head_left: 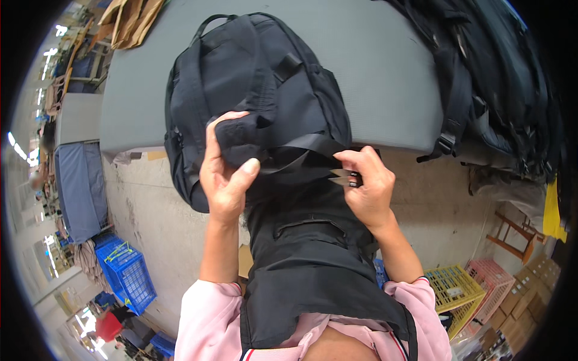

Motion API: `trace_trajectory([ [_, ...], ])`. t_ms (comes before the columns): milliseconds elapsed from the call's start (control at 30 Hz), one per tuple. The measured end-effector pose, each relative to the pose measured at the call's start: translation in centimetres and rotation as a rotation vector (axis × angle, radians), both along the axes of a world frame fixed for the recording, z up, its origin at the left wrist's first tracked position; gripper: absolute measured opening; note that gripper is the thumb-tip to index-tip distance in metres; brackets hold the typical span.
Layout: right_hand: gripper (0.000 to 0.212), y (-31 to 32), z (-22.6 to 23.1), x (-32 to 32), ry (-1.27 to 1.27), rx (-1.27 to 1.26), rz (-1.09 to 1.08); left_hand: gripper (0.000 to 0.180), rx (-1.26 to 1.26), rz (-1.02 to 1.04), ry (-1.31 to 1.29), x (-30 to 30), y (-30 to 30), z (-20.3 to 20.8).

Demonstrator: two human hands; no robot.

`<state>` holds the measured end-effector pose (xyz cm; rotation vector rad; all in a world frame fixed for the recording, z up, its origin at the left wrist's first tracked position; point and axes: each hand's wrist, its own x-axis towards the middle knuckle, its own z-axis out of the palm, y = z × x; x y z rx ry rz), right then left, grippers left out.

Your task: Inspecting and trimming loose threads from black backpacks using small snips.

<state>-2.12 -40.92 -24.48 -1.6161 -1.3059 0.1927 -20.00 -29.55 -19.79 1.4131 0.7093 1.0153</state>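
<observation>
A black backpack (pixel 241 78) lies at the near edge of the grey table, its shoulder straps facing up. My left hand (pixel 224 171) grips the lower end of a padded shoulder strap (pixel 238 135), fingers behind it and thumb in front. A black webbing strap (pixel 307 143) runs from there to my right hand (pixel 368 183), whose thumb and forefinger pinch it. Small thread snips (pixel 341 177) are also held in my right hand, blades pointing left. The other fingers are curled around their dark handle. Part of the webbing is hidden behind my fingers.
More black backpacks (pixel 494 78) are piled on the right of the grey table (pixel 385 66). Brown paper (pixel 129 24) lies at the far left. Blue (pixel 127 274), yellow (pixel 454 292) and pink crates (pixel 489 280) stand on the floor, with cardboard boxes (pixel 524 301) at lower right.
</observation>
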Motion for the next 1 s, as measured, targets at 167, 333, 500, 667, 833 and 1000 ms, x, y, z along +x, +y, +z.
trace_trajectory([
  [167,0.035,0.2,0.5,-0.4,0.133,0.030,0.020,0.064,-0.045,-0.083,-0.007,0.1,0.1,0.0],
  [333,0.032,0.6,1.3,-0.7,0.186,0.048,0.058,0.060,-0.047,-0.092,0.014,-0.2,0.1,-0.4],
  [500,0.034,1.0,2.4,-0.5,0.211,0.076,0.102,0.055,-0.089,-0.092,0.062,0.1,-0.2,-0.5],
  [667,0.045,2.3,3.5,-0.4,0.193,0.140,0.228,0.054,0.018,-0.109,0.151,0.7,0.1,-0.8],
  [833,0.037,3.9,4.9,-1.9,0.116,0.066,0.371,0.045,0.233,-0.080,0.241,0.2,0.5,0.3],
  [1000,0.013,2.4,4.7,-1.5,0.355,0.138,0.198,0.028,0.663,-0.053,0.391,1.5,-0.1,1.7],
])
